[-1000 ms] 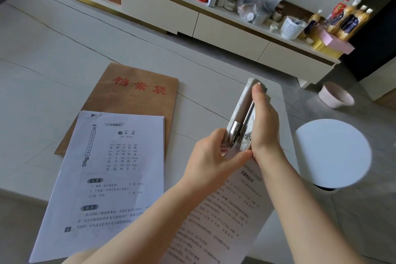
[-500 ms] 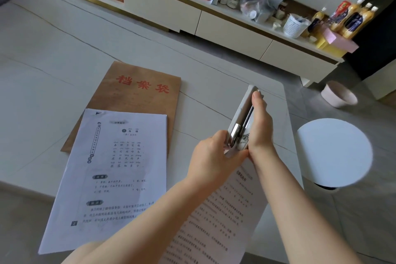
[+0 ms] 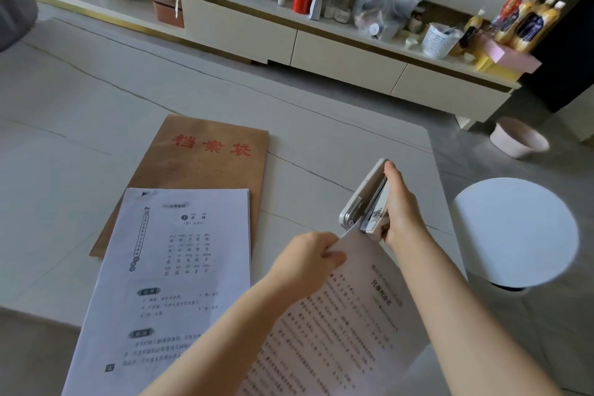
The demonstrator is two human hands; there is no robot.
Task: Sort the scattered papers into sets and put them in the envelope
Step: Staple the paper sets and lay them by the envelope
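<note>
Currently the held set of papers lies low and right of centre, its long axis running from the near edge of the view up and away toward the stapler, so that its far corner points into the stapler's mouth. The left hand pinches that corner just short of the mouth, fingers curled together on the sheet edge. The right hand is wrapped around the stapler, thumb along its upper side with the tip at the far end, the other fingers hidden behind the body. The stapler's long axis continues the line of the papers, tilted up and away. Whether the corner sits between the jaws or just clear of them cannot be told. The right hand is nearer the tool; the left is nearer the papers. To the left, a second set lies flat on the table, its far end overlapping the brown envelope. The envelope lies well apart from both hands.
</note>
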